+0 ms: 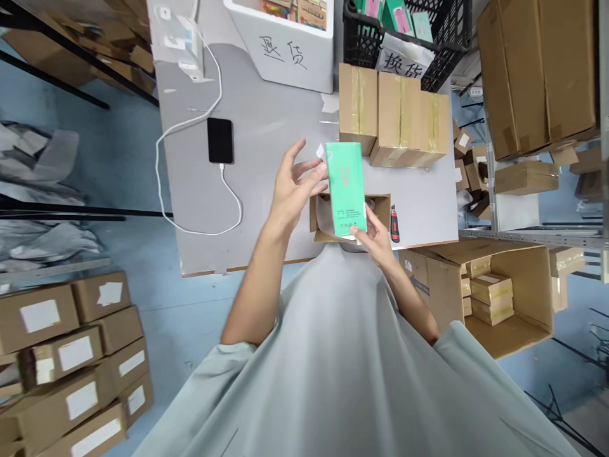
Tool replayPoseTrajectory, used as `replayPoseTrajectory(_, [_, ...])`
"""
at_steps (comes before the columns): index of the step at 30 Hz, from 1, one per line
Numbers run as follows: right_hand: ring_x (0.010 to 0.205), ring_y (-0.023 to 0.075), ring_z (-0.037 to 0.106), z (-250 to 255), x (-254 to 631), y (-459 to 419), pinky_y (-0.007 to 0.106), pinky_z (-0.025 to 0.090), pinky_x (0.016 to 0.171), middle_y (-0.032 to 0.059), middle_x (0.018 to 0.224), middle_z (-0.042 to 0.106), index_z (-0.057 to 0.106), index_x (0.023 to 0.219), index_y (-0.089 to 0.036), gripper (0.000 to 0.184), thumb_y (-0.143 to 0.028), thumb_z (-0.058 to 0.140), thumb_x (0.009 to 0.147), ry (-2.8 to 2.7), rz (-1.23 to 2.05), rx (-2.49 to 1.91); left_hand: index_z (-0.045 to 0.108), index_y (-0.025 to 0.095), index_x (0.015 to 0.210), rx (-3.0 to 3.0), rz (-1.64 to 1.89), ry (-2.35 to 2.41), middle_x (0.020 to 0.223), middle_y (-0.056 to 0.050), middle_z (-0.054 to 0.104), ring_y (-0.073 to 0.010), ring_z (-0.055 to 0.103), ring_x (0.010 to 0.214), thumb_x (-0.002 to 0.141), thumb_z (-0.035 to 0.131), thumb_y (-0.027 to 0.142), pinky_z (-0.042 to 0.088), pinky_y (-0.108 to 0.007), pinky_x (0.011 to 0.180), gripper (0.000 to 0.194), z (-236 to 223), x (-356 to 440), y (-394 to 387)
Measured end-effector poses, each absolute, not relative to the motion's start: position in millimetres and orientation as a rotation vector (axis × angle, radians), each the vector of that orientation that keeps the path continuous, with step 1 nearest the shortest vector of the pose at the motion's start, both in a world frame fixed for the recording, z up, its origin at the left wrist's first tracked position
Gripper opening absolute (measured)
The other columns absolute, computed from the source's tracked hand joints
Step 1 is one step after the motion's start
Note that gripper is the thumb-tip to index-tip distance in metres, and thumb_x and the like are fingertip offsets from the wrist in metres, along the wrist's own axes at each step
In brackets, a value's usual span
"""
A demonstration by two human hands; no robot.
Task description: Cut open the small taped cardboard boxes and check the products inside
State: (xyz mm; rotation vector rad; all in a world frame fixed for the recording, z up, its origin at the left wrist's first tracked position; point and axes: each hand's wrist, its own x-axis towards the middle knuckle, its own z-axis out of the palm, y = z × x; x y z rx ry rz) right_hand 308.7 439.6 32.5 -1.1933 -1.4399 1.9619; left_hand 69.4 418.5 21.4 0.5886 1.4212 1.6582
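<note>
A green box (346,197) with printed text is held up between my two hands, above an opened cardboard box (380,206) at the table's front edge. My left hand (297,181) pinches its upper left edge with thumb and fingers. At the lower right corner, my right hand (373,236) grips it, thumb on the front face. Some whitish wrapping (325,216) shows inside the cardboard box, which the green box partly hides. Just right of that lies a red and black utility knife (394,224).
Taped cartons (397,117) stand on the table (276,133), behind them a black crate (361,38) and a white bin (299,57). A phone (220,141) with a white cable lies left. A large open carton (528,285) sits right; stacked boxes (71,368) stand lower left.
</note>
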Motion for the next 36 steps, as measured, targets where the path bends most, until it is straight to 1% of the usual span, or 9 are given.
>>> replayPoseTrajectory(2, [0.150,0.0313,0.068,33.5,315.2,443.6,0.052,0.067,0.121,0.0073,0.153,0.076,0.068,0.154,-0.031,0.074,-0.051,0.090,0.086,-1.223,2.185,-1.133,0.066,0.036,0.157,0.527,1.608,1.301,0.140,-0.013,0.079,-0.0329,0.082,0.126,0.084,0.100,0.070,0.069,-0.045,0.105,0.087,12.1,62.0,414.7])
replayPoseTrajectory(5, [0.131,0.0313,0.080,31.3,318.8,442.1,0.052,0.076,0.103,0.0063,0.135,0.084,0.072,0.136,-0.029,0.056,-0.046,0.091,0.086,-0.980,2.421,-1.138,0.077,0.029,0.134,0.442,1.531,1.128,0.122,-0.011,0.086,-0.0321,0.086,0.109,0.083,0.097,0.075,0.072,-0.044,0.093,0.072,-4.7,63.1,412.2])
replayPoseTrajectory(9, [0.118,0.0288,0.085,26.5,316.8,437.3,0.048,0.079,0.093,0.0058,0.124,0.087,0.072,0.132,-0.028,0.043,-0.042,0.087,0.094,-0.840,2.563,-1.166,0.077,0.025,0.114,0.380,1.534,1.043,0.104,-0.009,0.087,-0.0318,0.086,0.094,0.075,0.102,0.073,0.073,-0.043,0.086,0.066,-16.4,76.9,413.0])
replayPoseTrajectory(14, [0.130,0.0250,0.080,30.0,326.6,450.7,0.046,0.077,0.102,0.0054,0.154,0.077,0.066,0.160,-0.035,0.072,-0.043,0.093,0.094,-1.068,2.425,-1.173,0.072,0.031,0.128,0.410,1.653,1.207,0.115,-0.004,0.085,-0.0282,0.086,0.103,0.071,0.109,0.062,0.070,-0.038,0.089,0.075,-7.5,72.8,416.0])
replayPoseTrajectory(18, [0.137,0.0241,0.076,30.7,330.0,455.0,0.049,0.072,0.114,0.0038,0.156,0.075,0.050,0.176,-0.044,0.093,-0.047,0.094,0.095,-1.144,2.325,-1.203,0.067,0.034,0.138,0.477,1.685,1.328,0.114,-0.004,0.084,-0.0294,0.086,0.105,0.068,0.112,0.059,0.069,-0.036,0.087,0.086,-0.7,63.0,419.1])
replayPoseTrajectory(22, [0.149,0.0261,0.070,27.5,316.6,443.7,0.054,0.063,0.127,0.0048,0.156,0.076,0.055,0.173,-0.039,0.090,-0.053,0.094,0.094,-1.138,2.259,-1.201,0.064,0.036,0.147,0.527,1.688,1.383,0.121,-0.006,0.083,-0.0320,0.084,0.113,0.070,0.110,0.064,0.068,-0.038,0.091,0.094,-1.4,59.9,420.7])
replayPoseTrajectory(26, [0.165,0.0290,0.057,29.2,297.2,431.5,0.051,0.059,0.131,0.0090,0.172,0.064,0.060,0.167,-0.033,0.087,-0.064,0.090,0.093,-1.178,2.136,-1.197,0.062,0.036,0.152,0.578,1.700,1.478,0.130,-0.008,0.080,-0.0330,0.079,0.125,0.071,0.110,0.064,0.068,-0.040,0.097,0.098,0.7,58.2,419.4])
replayPoseTrajectory(32, [0.165,0.0312,0.057,37.6,270.2,419.9,0.045,0.057,0.133,0.0094,0.170,0.064,0.054,0.170,-0.032,0.114,-0.055,0.105,0.072,-1.328,1.979,-1.302,0.065,0.036,0.152,0.715,1.710,1.546,0.148,-0.010,0.074,-0.0378,0.068,0.147,0.073,0.110,0.064,0.068,-0.042,0.104,0.096,21.0,70.7,415.0])
replayPoseTrajectory(36, [0.164,0.0318,0.057,42.1,272.6,420.5,0.047,0.060,0.129,0.0103,0.164,0.070,0.061,0.159,-0.029,0.093,-0.053,0.100,0.077,-1.223,1.935,-1.332,0.059,0.036,0.164,0.658,1.692,1.366,0.143,-0.008,0.079,-0.0357,0.076,0.137,0.085,0.103,0.065,0.068,-0.042,0.105,0.095,28.4,68.5,409.1])
